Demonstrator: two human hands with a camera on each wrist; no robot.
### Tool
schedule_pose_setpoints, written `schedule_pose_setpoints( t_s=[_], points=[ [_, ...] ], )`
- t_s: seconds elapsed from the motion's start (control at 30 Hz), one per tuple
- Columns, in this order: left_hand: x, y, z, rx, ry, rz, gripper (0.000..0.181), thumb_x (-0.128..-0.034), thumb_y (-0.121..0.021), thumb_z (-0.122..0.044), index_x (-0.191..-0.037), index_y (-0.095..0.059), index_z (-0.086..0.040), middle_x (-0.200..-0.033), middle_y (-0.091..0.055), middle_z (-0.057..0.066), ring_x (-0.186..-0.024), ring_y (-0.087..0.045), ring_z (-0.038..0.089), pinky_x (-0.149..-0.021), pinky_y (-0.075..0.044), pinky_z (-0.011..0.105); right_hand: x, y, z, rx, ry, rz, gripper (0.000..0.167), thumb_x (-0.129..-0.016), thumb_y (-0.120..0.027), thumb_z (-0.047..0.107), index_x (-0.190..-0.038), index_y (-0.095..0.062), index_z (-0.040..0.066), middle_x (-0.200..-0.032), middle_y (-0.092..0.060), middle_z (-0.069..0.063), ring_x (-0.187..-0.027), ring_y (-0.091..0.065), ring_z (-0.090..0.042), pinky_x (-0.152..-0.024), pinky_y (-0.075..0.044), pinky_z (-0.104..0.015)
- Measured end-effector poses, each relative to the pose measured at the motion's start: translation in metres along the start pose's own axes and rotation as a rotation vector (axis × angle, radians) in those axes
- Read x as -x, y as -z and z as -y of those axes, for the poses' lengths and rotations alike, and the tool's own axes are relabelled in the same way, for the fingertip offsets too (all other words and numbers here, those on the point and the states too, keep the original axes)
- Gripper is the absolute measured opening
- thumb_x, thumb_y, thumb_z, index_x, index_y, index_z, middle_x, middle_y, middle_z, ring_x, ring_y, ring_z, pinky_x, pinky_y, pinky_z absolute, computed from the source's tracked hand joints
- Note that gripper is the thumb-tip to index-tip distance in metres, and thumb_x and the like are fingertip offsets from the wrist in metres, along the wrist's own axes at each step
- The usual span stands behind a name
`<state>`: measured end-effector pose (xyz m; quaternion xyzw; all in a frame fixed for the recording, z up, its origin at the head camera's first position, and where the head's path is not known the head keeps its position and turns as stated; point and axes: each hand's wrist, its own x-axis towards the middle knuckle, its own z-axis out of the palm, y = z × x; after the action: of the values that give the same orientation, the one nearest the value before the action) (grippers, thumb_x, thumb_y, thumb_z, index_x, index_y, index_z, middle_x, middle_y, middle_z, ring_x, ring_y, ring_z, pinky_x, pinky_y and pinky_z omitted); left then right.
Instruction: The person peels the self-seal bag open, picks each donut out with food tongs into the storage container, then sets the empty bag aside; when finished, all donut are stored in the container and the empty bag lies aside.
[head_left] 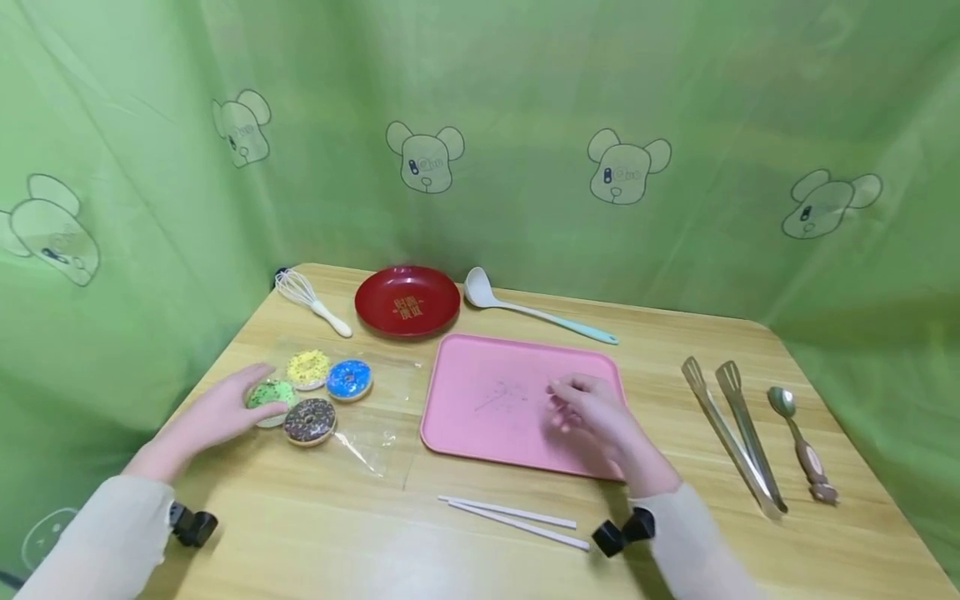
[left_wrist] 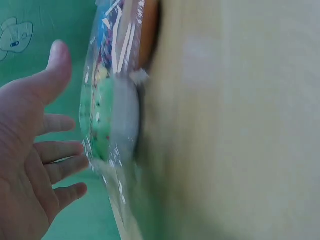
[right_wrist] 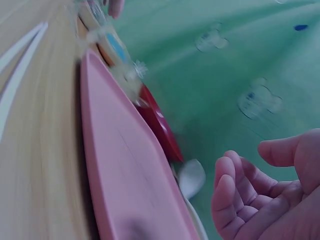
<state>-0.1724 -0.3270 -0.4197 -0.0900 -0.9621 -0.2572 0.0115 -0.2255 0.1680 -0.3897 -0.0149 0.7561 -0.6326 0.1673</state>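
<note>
My left hand (head_left: 213,410) reaches over the green doughnut (head_left: 268,393), thumb and fingers spread apart. In the left wrist view the clear plastic packaging (left_wrist: 117,165) lies over that doughnut, and the palm faces it with nothing held. Close around it are a yellow doughnut (head_left: 308,367), a blue doughnut (head_left: 349,379) and a chocolate-brown doughnut (head_left: 310,421) with sprinkles. Above the right part of a pink tray (head_left: 468,383) hovers my right hand (head_left: 596,417). Its fingers are loosely bent and hold nothing, as the right wrist view confirms.
Along the back lie a whisk (head_left: 315,302), a red plate (head_left: 407,302) and a ladle (head_left: 525,310). Metal tongs (head_left: 735,442) and a spoon (head_left: 806,454) are at the right. White chopsticks (head_left: 517,518) lie in front of the tray. Green curtains (head_left: 525,100) surround the table.
</note>
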Motion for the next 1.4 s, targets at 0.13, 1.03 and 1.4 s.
schedule_pose_setpoints(
  t_s=[0.13, 1.03, 1.4],
  points=[
    [-0.008, -0.005, -0.003, -0.016, -0.003, -0.014, 0.083, -0.0776, -0.068, -0.052, -0.125, -0.046, 0.012, -0.124, -0.048, 0.033, -0.115, -0.042, 0.049, -0.097, -0.031, 0.06, 0.025, 0.03, -0.004, 0.039, 0.011, -0.062, 0.039, -0.095, -0.054, 0.025, -0.112, -0.049, -0.01, -0.088, -0.061, -0.01, -0.07, -0.059, -0.015, -0.065, -0.053, -0.028],
    [-0.033, -0.012, -0.007, -0.048, -0.01, -0.063, 0.014, -0.0766, -0.072, -0.011, -0.079, -0.06, -0.005, -0.086, -0.056, 0.011, -0.079, -0.055, 0.027, -0.073, -0.048, 0.048, 0.099, 0.211, -0.075, -0.241, -0.041, -0.432, 0.012, -0.085, -0.068, 0.028, -0.084, -0.066, 0.016, -0.079, -0.067, 0.001, -0.071, -0.064, -0.014, -0.064, -0.054, -0.028],
    [-0.035, -0.015, -0.008, -0.038, -0.083, -0.105, 0.005, -0.0803, -0.067, -0.005, -0.079, -0.063, -0.004, -0.081, -0.057, 0.007, -0.077, -0.055, 0.025, -0.074, -0.049, 0.047, 0.098, 0.208, -0.076, 0.233, -0.096, -0.636, 0.038, -0.089, -0.06, 0.04, -0.1, -0.056, 0.003, -0.08, -0.052, 0.016, -0.069, -0.053, -0.001, -0.06, -0.05, -0.019]
  ],
)
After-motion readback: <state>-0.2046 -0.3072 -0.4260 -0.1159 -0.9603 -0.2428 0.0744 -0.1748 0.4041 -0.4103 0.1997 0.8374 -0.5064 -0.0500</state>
